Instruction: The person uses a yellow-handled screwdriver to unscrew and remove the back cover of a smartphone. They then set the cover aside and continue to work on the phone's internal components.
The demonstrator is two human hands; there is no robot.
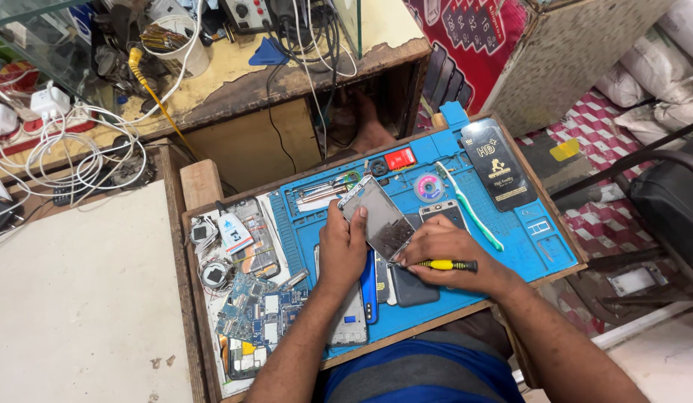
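the phone (378, 218) lies tilted on the blue mat (525, 231), its long axis running from upper left to lower right, its top end toward the far left corner of the mat and its lower end down by the right hand. the left hand (342, 250) is closed around the phone's left edge, thumb up along the frame. the right hand (443, 250) is closed on a yellow-handled screwdriver (445, 264), which lies nearly level with its tip pointing left at the phone's lower corner. the mat sits on a small wooden desk (201, 183), crowded with circuit boards (257, 313), tweezers (324, 190), a toothbrush (469, 205), a dark packet (499, 164) and other phone parts. behind it stands a worn yellow bench (234, 78) with white cables (70, 145) and a cup (179, 41). to the right, red-and-white checked floor (607, 216) and sacks (660, 67).
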